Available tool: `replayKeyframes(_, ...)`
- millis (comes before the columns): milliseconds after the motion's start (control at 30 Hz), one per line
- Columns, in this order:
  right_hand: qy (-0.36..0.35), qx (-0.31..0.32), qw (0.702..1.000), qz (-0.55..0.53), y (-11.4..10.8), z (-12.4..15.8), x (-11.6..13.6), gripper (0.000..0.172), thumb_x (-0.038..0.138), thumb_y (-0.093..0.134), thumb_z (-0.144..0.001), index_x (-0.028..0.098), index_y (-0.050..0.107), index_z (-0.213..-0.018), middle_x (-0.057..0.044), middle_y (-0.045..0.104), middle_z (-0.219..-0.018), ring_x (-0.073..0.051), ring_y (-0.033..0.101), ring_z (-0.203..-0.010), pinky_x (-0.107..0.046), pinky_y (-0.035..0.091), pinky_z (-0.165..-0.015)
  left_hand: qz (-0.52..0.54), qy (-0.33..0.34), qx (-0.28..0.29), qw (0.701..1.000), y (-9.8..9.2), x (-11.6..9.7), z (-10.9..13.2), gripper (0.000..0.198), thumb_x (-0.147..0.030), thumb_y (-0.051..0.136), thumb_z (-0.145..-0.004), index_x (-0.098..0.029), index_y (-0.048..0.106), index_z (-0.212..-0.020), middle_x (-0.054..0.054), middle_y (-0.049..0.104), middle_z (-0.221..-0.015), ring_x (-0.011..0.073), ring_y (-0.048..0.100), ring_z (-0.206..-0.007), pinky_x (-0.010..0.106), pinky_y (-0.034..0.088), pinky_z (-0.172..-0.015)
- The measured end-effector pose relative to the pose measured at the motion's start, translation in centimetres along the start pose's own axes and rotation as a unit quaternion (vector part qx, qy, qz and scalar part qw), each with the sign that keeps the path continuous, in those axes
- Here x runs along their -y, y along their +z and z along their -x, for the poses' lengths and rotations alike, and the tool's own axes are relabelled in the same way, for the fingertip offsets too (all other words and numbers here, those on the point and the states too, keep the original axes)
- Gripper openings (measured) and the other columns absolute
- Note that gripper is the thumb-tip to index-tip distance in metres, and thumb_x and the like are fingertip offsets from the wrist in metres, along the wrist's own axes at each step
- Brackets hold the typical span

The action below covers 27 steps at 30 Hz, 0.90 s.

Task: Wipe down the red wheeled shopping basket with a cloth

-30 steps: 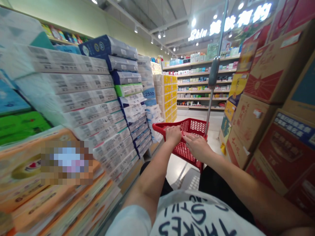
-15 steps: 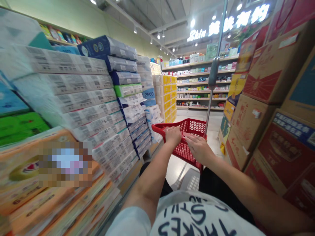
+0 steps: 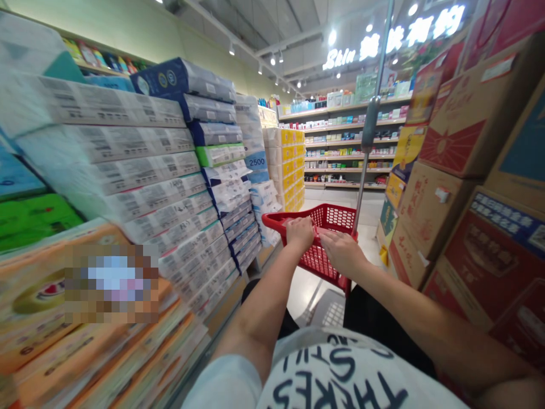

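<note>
Head view, store aisle. The red cart (image 3: 336, 217) stands on the floor (image 3: 304, 289) in the middle of the aisle, directly ahead of the person, its mesh basket open at the top. The left hand (image 3: 300, 232) is closed over the near rim of the red cart at its left corner, knuckles up and fingers curled down over the edge. The right hand (image 3: 343, 254) lies just beside it on the same rim, back of the hand up, fingers bent around the edge and pointing toward the left hand; the two hands are close but apart. A metal pole (image 3: 369, 122) rises from the far right corner of the red cart and runs out of the top of the view.

Left of the aisle, wrapped tissue packs (image 3: 166, 193) are stacked in tall tilted piles. Beyond them stands a stack of yellow cartons (image 3: 293, 170). Right of the aisle, cardboard boxes (image 3: 464, 113) are piled high, near the right forearm. At the far end, stocked shelves (image 3: 340, 142) run across under a lit sign (image 3: 392, 37). A white printed shirt (image 3: 336, 375) fills the bottom edge.
</note>
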State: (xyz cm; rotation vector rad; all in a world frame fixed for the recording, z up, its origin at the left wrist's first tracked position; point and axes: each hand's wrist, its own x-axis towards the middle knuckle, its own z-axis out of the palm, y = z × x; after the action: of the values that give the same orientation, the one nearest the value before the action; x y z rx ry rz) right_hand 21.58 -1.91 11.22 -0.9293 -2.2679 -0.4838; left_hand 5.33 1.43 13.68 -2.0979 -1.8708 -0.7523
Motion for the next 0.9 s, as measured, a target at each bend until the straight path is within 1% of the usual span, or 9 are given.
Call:
replayKeyframes(67, 0.003, 0.016, 1.0, 0.005, 0.3, -0.9, 0.5, 0.029, 0.018, 0.044, -0.092, 0.014, 0.065, -0.112, -0.013, 0.066, -0.117, -0.024, 0.059, -0.107, -0.037, 0.045, -0.091, -0.005, 0.006, 0.0, 1.0, 0.0, 0.0, -0.1, 0.025, -0.028, 0.036, -0.096, -0.022, 0.061, -0.099, 0.005, 0.068, -0.102, 0.0206, 0.058, -0.102, 0.038, 0.036, -0.092)
replayKeyframes(133, -0.017, 0.007, 1.0, 0.001, 0.4, -0.8, 0.5, 0.03, 0.02, 0.045, -0.092, 0.014, 0.064, -0.114, -0.013, 0.065, -0.119, -0.024, 0.058, -0.11, -0.037, 0.044, -0.093, -0.013, 0.014, -0.002, 1.0, 0.0, 0.2, -0.1, 0.029, -0.029, 0.033, -0.097, -0.021, 0.061, -0.098, 0.005, 0.068, -0.103, 0.0208, 0.058, -0.101, 0.039, 0.036, -0.092)
replayKeyframes(300, -0.089, -0.027, 0.995, -0.027, -0.3, 1.6, -1.4, 0.034, 0.023, 0.041, -0.096, 0.018, 0.059, -0.124, -0.009, 0.06, -0.129, -0.022, 0.055, -0.115, -0.037, 0.041, -0.099, -0.018, 0.023, -0.014, 0.999, 0.2, 0.4, 0.1, 0.028, -0.033, 0.036, -0.096, -0.022, 0.062, -0.1, 0.005, 0.068, -0.102, 0.0217, 0.057, -0.103, 0.04, 0.035, -0.094)
replayKeyframes(400, -0.036, -0.003, 0.999, -0.018, -0.6, 1.4, -1.1, 0.034, 0.024, 0.04, -0.096, 0.017, 0.061, -0.122, -0.01, 0.063, -0.123, -0.021, 0.058, -0.11, -0.036, 0.042, -0.096, -0.014, 0.03, -0.018, 0.999, 0.4, 0.2, 0.2, 0.029, -0.035, 0.039, -0.095, -0.023, 0.064, -0.102, 0.004, 0.068, -0.107, 0.0216, 0.056, -0.107, 0.041, 0.033, -0.098)
replayKeyframes(500, 0.043, 0.061, 0.997, 0.033, -0.4, -0.3, 0.5, 0.032, 0.022, 0.042, -0.093, 0.015, 0.063, -0.117, -0.014, 0.066, -0.114, -0.024, 0.06, -0.104, -0.038, 0.044, -0.09, -0.019, 0.035, -0.018, 0.999, 0.4, 0.0, 0.1, 0.031, -0.036, 0.038, -0.095, -0.024, 0.065, -0.101, 0.003, 0.068, -0.109, 0.0211, 0.055, -0.108, 0.041, 0.031, -0.1)
replayKeyframes(567, 0.06, 0.088, 0.993, 0.059, -0.3, -1.2, 1.4, 0.032, 0.017, 0.044, -0.09, 0.012, 0.063, -0.116, -0.017, 0.066, -0.111, -0.026, 0.06, -0.103, -0.038, 0.044, -0.089, -0.025, 0.038, -0.015, 0.999, 0.3, 0.1, 0.1, 0.032, -0.036, 0.036, -0.095, -0.024, 0.066, -0.1, 0.003, 0.068, -0.109, 0.0207, 0.055, -0.108, 0.04, 0.032, -0.098)
replayKeyframes(667, 0.015, 0.05, 0.998, 0.047, -0.1, -0.7, 1.0, 0.035, 0.017, 0.042, -0.092, 0.012, 0.061, -0.121, -0.016, 0.065, -0.116, -0.025, 0.059, -0.105, -0.038, 0.043, -0.092, -0.032, 0.044, -0.01, 0.998, 0.0, 0.4, 0.1, 0.033, -0.035, 0.035, -0.096, -0.023, 0.066, -0.097, 0.003, 0.069, -0.107, 0.0202, 0.056, -0.105, 0.039, 0.035, -0.094)
replayKeyframes(800, -0.093, -0.031, 0.995, 0.008, -0.1, 1.8, -1.3, 0.039, 0.016, 0.039, -0.094, 0.015, 0.057, -0.129, -0.012, 0.059, -0.13, -0.023, 0.052, -0.118, -0.038, 0.04, -0.1, -0.037, 0.053, -0.017, 0.998, -0.1, 0.6, 0.3, 0.033, -0.035, 0.035, -0.096, -0.023, 0.066, -0.095, 0.003, 0.069, -0.105, 0.0201, 0.056, -0.102, 0.038, 0.035, -0.092)
replayKeyframes(900, -0.098, -0.048, 0.994, -0.004, -0.1, 2.4, -1.8, 0.039, 0.013, 0.041, -0.092, 0.015, 0.058, -0.127, -0.012, 0.06, -0.128, -0.023, 0.053, -0.115, -0.039, 0.041, -0.099, -0.033, 0.044, -0.02, 0.998, 0.0, 0.3, 0.4, 0.032, -0.034, 0.035, -0.096, -0.023, 0.066, -0.095, 0.003, 0.069, -0.106, 0.0198, 0.055, -0.104, 0.038, 0.034, -0.093)
